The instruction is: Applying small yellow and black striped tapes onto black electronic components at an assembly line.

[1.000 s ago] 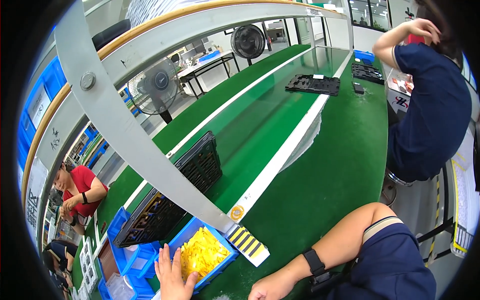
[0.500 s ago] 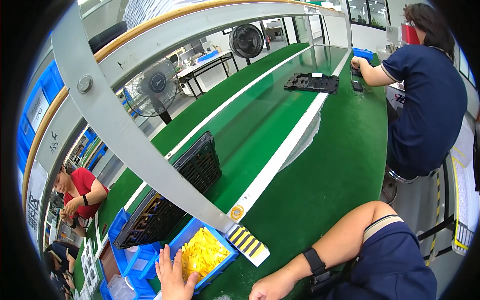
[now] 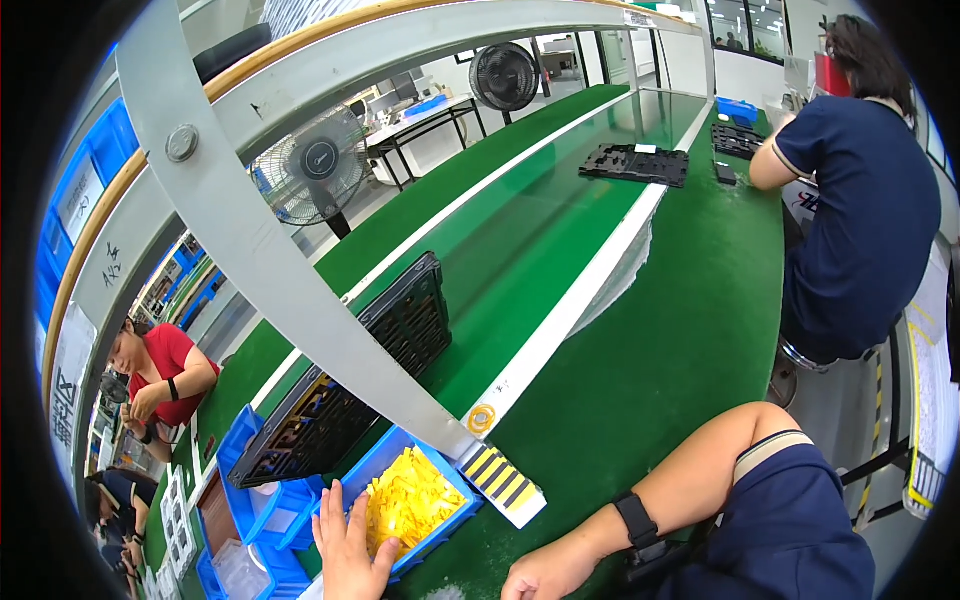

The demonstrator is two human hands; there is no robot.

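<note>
My left hand (image 3: 350,550) lies flat with fingers spread on the near edge of a blue bin (image 3: 452,476) filled with small yellow plastic parts (image 3: 412,502); it holds nothing that I can see. My right hand (image 3: 545,578) rests on the green mat (image 3: 660,330) at the bottom edge, fingers curled, mostly cut off by the frame. A black band (image 3: 634,522) sits on that wrist.
Black slotted trays (image 3: 405,318) ride the green conveyor belt (image 3: 520,250) beyond a grey slanted beam (image 3: 270,270). More blue bins (image 3: 262,510) stand left. A co-worker in dark blue (image 3: 860,200) sits far right; another in red (image 3: 160,372) sits left. Fans (image 3: 310,168) stand behind.
The co-worker at far right lowered a raised arm to the bench, then drew it in. My hands have hardly moved; the view shifted slightly.
</note>
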